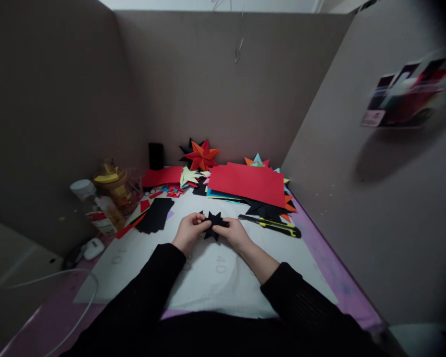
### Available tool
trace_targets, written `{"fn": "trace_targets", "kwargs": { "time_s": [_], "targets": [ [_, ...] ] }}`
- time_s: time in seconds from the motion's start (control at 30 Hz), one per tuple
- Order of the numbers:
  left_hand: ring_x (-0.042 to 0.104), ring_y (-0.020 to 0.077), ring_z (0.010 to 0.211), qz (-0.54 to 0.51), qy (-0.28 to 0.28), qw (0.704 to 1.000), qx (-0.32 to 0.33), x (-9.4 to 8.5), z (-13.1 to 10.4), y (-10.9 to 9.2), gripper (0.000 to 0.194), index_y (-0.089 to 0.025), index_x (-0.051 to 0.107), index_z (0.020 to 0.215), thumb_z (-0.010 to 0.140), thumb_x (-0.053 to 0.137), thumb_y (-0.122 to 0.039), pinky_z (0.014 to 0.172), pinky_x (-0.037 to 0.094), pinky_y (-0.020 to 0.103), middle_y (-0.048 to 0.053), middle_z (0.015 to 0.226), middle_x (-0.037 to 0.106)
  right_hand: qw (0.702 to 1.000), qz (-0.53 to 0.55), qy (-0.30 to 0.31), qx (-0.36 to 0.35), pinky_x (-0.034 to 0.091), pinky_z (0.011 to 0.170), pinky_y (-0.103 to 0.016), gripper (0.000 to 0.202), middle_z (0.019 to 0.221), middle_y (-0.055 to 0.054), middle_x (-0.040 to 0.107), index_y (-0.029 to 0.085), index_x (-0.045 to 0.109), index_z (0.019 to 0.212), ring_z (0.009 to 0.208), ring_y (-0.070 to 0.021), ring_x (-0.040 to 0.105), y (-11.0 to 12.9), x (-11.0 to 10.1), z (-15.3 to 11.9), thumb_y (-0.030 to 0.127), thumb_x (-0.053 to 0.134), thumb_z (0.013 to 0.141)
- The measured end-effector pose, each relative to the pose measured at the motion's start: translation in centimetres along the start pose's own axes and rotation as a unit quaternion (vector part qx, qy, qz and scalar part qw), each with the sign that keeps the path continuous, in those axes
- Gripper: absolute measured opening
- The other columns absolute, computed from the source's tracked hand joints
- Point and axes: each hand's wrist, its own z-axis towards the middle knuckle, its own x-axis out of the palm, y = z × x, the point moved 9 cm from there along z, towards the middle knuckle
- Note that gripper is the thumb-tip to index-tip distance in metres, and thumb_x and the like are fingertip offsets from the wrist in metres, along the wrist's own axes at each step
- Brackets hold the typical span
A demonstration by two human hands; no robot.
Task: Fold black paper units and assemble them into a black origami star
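A small black folded-paper star (213, 233) is held between my two hands, above the white sheet (223, 292) on the desk. My left hand (190, 232) pinches its left side with thumb and fingers. On the right side my right hand (235, 234) grips it, thumb laid over the front. Several pointed tips stick out at the top and bottom between the hands; the fingers hide the side points. Just right of my right hand lies a yellow-and-black box cutter (273, 225). Black paper rectangles (156, 215) lie to the left.
Red card sheets (249, 183) are stacked at the back, with an orange-red paper star (203, 154) behind them. A plastic bottle (104, 210), a brown cup (115, 188) and a white charger (94, 249) stand at the left. Grey partitions (223, 84) enclose the desk.
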Motion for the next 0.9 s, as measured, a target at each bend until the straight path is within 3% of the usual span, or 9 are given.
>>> {"fn": "trace_targets", "kwargs": {
  "time_s": [0.2,0.33,0.43,0.53,0.63,0.73,0.9],
  "targets": [
    [0.047,0.0053,0.044,0.000,-0.030,0.999,0.025,-0.3,-0.2,-0.1,0.033,-0.014,0.053,0.074,0.055,0.076,-0.031,0.045,0.033,0.016,-0.006,0.050,0.051,1.000,0.018,-0.005,0.021,0.032,0.044,-0.021,0.022,0.050,0.002,0.055,0.010,0.064,0.070,0.043,-0.0081,0.043,-0.3,0.1,-0.1,0.030,0.067,0.062],
    [0.046,0.0047,0.045,-0.002,-0.043,0.999,0.032,-0.5,-0.1,0.1,0.032,-0.014,0.053,0.074,0.057,0.075,-0.030,0.046,0.035,0.016,-0.006,0.052,0.050,1.000,0.018,-0.005,0.001,0.034,0.046,-0.021,0.020,0.055,0.001,0.058,0.011,0.064,0.075,0.046,-0.0088,0.046,0.0,0.3,-0.3,0.026,0.065,0.063],
    [0.047,0.0052,0.046,-0.014,-0.023,0.999,0.024,-0.2,0.0,0.4,0.031,-0.014,0.052,0.076,0.059,0.073,-0.030,0.047,0.037,0.016,-0.006,0.054,0.050,1.000,0.014,-0.018,-0.003,0.037,0.048,-0.021,0.019,0.060,-0.001,0.061,0.011,0.063,0.075,0.050,-0.0106,0.050,-0.1,0.0,-0.2,0.026,0.064,0.063],
    [0.053,0.0075,0.053,-0.019,0.005,0.999,0.040,0.3,-0.1,-0.2,0.033,-0.016,0.052,0.088,0.063,0.070,-0.029,0.052,0.044,0.020,-0.002,0.070,0.058,0.999,0.007,-0.043,0.001,0.040,0.050,-0.022,0.021,0.064,-0.003,0.064,0.011,0.064,0.077,0.053,-0.0124,0.054,-0.4,-0.7,0.1,0.026,0.063,0.063],
    [0.057,0.0099,0.063,0.057,0.023,0.993,0.097,0.5,-0.3,-1.5,0.032,-0.017,0.055,0.092,0.064,0.067,-0.025,0.058,0.047,0.023,0.003,0.088,0.061,0.998,-0.002,-0.061,0.007,0.041,0.049,-0.023,0.024,0.063,-0.004,0.064,0.010,0.065,0.080,0.052,-0.0128,0.054,-0.5,-1.3,0.2,0.027,0.063,0.063],
    [0.057,0.0124,0.067,0.150,0.031,0.979,0.134,0.6,-0.4,-2.1,0.023,-0.016,0.059,0.088,0.067,0.063,-0.024,0.057,0.046,0.022,0.004,0.083,0.061,0.998,-0.008,-0.059,0.005,0.041,0.049,-0.023,0.024,0.062,-0.003,0.064,0.010,0.065,0.079,0.051,-0.0129,0.054,-0.4,-1.4,0.2,0.028,0.063,0.063],
    [0.058,0.0133,0.071,0.182,0.014,0.967,0.176,0.2,-0.4,-2.2,0.020,-0.017,0.061,0.089,0.070,0.061,-0.023,0.059,0.048,0.023,0.006,0.092,0.062,0.998,-0.022,-0.057,-0.010,0.041,0.051,-0.023,0.022,0.064,-0.004,0.064,0.010,0.065,0.077,0.053,-0.0129,0.054,0.0,-1.4,0.2,0.027,0.063,0.063]
  ]
}}
